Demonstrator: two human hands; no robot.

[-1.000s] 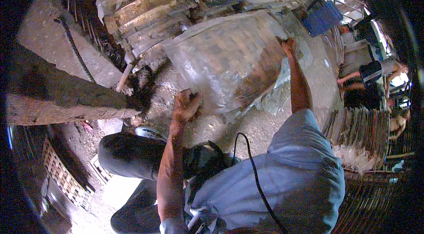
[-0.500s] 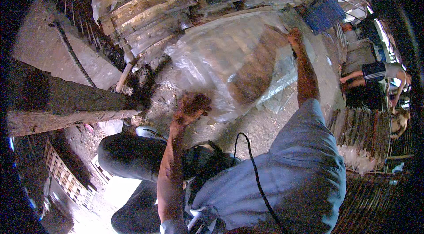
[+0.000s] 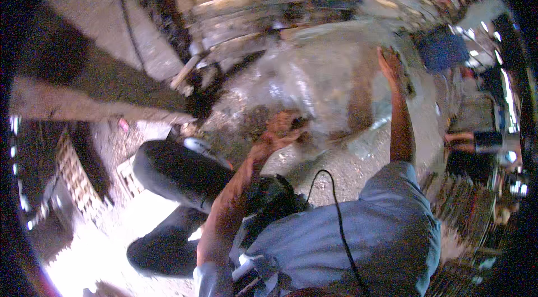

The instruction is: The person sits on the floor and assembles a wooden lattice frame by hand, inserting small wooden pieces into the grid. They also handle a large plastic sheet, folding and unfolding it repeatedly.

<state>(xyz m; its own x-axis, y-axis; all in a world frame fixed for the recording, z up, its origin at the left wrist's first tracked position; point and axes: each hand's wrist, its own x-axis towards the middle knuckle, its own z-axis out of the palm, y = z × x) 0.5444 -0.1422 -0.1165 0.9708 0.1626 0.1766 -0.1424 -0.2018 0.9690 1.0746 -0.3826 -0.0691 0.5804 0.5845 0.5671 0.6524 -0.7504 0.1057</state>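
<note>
A clear plastic sheet [image 3: 302,81] lies on the ground in front of me, spread over something broad and brown. At the sheet's near left edge is my left hand [image 3: 286,129], its fingers apart and slightly curled, with nothing visible in them. My right arm reaches out to the far right side of the sheet. There my right hand [image 3: 390,64] has its fingers stretched out, over or on the sheet; contact is hard to make out. Motion blur softens both hands and the sheet.
Stacked slats or planks [image 3: 241,3] stand beyond the sheet. A blue container [image 3: 443,50] is at the far right. A thick beam [image 3: 95,95] juts in from the left. Another person [image 3: 487,140] bends at the right edge. A black cable [image 3: 339,213] hangs before my shirt.
My view has shifted, so the scene sits farther right and lower. My left hand has moved in toward the sheet. My right hand's fingers, closed at the sheet's edge before, are now extended.
</note>
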